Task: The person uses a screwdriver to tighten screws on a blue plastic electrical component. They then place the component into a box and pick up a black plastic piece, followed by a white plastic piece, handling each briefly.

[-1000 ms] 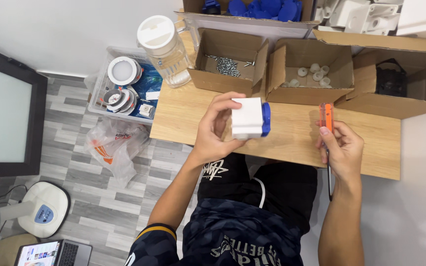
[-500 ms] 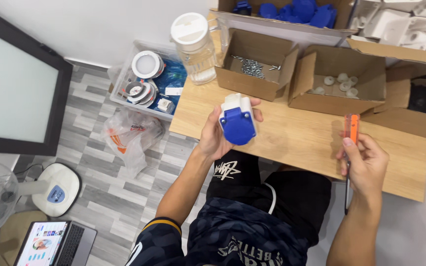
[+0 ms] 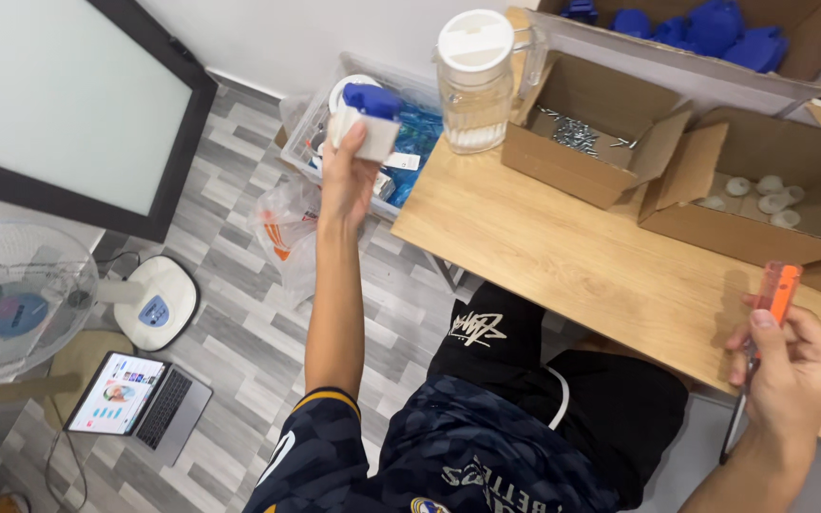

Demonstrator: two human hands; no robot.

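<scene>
White-and-blue plastic plug housing (image 3: 365, 116): now in the upper centre-left of the frame, out past the left edge of the desk (image 3: 563, 256) and over the clear plastic bin (image 3: 401, 142) of parts on the floor. Half a second ago you held it over the desk, blue face turned up towards you; a second ago it sat close before your chest.

- Left hand (image 3: 346, 180): arm stretched out and away from you, fingers (image 3: 357, 141) wrapped around the white body, blue end uppermost. The piece has left the work area and hangs above the bin, which reads as a finished unit on its way out.
- Right hand (image 3: 791, 375): lower right, fingers closed on the orange-handled screwdriver (image 3: 773, 296), shaft pointing down. Little changed across the frames; the tool is idle.
- Brown cardboard boxes on the desk: one with loose screws (image 3: 577, 133), one with white round caps (image 3: 762, 195).
- White-lidded ribbed clear pitcher (image 3: 475, 81): upper centre, at the desk corner.
- Grey plank floor (image 3: 230, 323): open laptop (image 3: 140, 399), fan (image 3: 16, 304).
</scene>
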